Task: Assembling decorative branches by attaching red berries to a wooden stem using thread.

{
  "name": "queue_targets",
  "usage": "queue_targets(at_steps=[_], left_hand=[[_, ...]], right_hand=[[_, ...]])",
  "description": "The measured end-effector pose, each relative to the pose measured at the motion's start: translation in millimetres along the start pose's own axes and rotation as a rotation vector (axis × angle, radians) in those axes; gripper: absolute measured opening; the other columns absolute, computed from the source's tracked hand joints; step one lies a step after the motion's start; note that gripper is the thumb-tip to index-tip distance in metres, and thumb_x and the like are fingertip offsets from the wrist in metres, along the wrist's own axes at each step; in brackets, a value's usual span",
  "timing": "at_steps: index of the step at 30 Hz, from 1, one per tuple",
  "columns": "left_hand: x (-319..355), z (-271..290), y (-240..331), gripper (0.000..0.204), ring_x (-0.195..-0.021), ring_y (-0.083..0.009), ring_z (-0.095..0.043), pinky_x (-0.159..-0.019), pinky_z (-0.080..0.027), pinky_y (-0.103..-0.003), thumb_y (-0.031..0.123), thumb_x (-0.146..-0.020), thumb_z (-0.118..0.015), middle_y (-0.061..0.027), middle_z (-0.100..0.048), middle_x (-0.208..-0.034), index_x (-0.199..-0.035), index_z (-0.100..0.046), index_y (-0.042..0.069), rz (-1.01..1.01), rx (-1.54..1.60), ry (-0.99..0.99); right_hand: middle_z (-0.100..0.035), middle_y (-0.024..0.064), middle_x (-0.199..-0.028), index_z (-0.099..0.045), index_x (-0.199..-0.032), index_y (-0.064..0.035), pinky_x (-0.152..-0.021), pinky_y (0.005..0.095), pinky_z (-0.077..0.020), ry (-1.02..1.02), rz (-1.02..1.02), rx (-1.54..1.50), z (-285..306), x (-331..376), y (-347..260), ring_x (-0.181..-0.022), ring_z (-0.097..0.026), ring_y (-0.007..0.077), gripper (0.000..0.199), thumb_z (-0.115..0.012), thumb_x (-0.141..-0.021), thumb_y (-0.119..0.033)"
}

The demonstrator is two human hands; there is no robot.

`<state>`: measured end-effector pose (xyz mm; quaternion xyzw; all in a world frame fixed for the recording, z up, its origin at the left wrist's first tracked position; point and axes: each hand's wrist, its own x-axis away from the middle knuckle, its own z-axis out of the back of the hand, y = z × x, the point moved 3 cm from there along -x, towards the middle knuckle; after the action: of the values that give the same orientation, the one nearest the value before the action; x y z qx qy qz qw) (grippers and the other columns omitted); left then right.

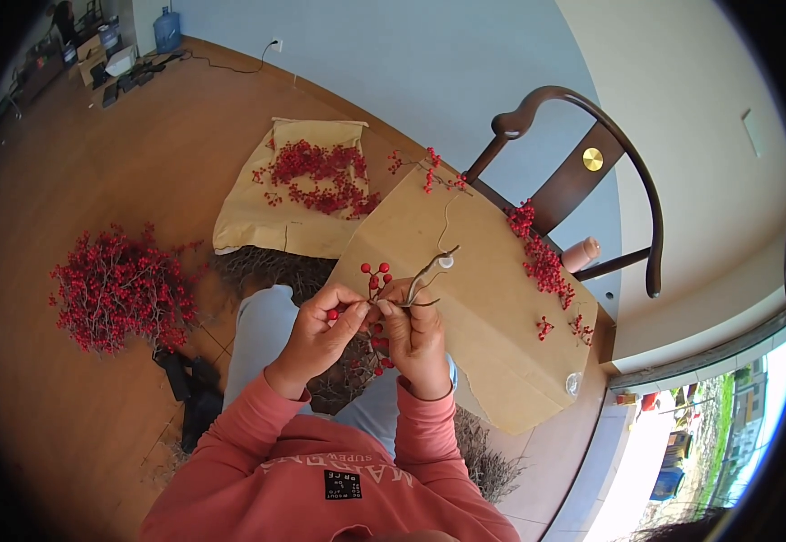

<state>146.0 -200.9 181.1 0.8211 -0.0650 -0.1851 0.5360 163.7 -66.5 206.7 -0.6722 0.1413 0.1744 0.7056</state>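
Close together over my lap, my left hand (pixel 322 330) and my right hand (pixel 415 341) pinch a berry sprig (pixel 375 278) with round red berries. The berries show above and below the fingertips. A forked brown twig (pixel 425 269) sticks up from my right hand's fingers. Exactly where twig and sprig meet is hidden by the fingers. Just beyond the twig is a small white round piece (pixel 445 262), with a thin, curving tan strand (pixel 447 217) running away from it over the brown paper-covered table (pixel 492 334).
Red berry sprigs (pixel 542 262) lie along the table's right side, near a pink cylinder (pixel 580 255) and a dark wooden chair (pixel 582 172). Left of the table, a paper-covered surface (pixel 248 212) bears more berries. A large berry bunch (pixel 122 294) stands at left; bare twigs (pixel 492 456) lie at lower right.
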Motion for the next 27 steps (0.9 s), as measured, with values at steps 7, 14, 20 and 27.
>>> queue_targets(at_steps=[7, 14, 20, 27], left_hand=[[0, 0, 1, 0.002, -0.071, -0.0107, -0.052, -0.066, -0.045, -0.021, 0.004, -0.091, -0.055, -0.0042, -0.057, -0.083, -0.092, -0.056, 0.002, -0.005, 0.041, 0.034], [0, -2, 5, 0.003, -0.069, -0.0097, -0.054, -0.064, -0.045, -0.02, 0.004, -0.091, -0.056, -0.0036, -0.059, -0.081, -0.093, -0.057, 0.002, -0.055, -0.097, 0.004], [0, -1, 2, 0.003, -0.069, -0.0098, -0.054, -0.064, -0.045, -0.02, 0.003, -0.09, -0.056, -0.0035, -0.058, -0.081, -0.093, -0.057, 0.002, -0.038, 0.056, 0.047], [0, -3, 6, 0.003, -0.068, -0.01, -0.055, -0.063, -0.045, -0.02, 0.001, -0.09, -0.055, -0.0036, -0.058, -0.082, -0.092, -0.057, 0.002, -0.067, -0.005, 0.039]], right_hand=[[-0.053, 0.0092, -0.091, -0.048, -0.096, 0.0012, -0.062, 0.0256, -0.0489, 0.066, -0.007, -0.057, 0, 1, -3, -0.067, -0.06, 0.017, 0.008, -0.05, -0.09, 0.006], [-0.052, 0.0107, -0.094, -0.048, -0.095, 0.0025, -0.063, 0.0255, -0.0495, 0.02, 0.066, 0.213, 0, 0, -8, -0.071, -0.061, 0.0186, 0.006, -0.049, -0.09, 0.006], [-0.052, 0.0065, -0.083, -0.047, -0.095, -0.0003, -0.059, 0.0245, -0.0467, 0.058, 0.069, 0.042, 0, 0, -10, -0.064, -0.059, 0.0151, 0.011, -0.052, -0.088, 0.007], [-0.053, 0.0103, -0.092, -0.049, -0.095, 0.002, -0.059, 0.0241, -0.0474, 0.037, 0.074, 0.104, 1, -1, -16, -0.068, -0.061, 0.0172, 0.009, -0.049, -0.088, 0.008]])
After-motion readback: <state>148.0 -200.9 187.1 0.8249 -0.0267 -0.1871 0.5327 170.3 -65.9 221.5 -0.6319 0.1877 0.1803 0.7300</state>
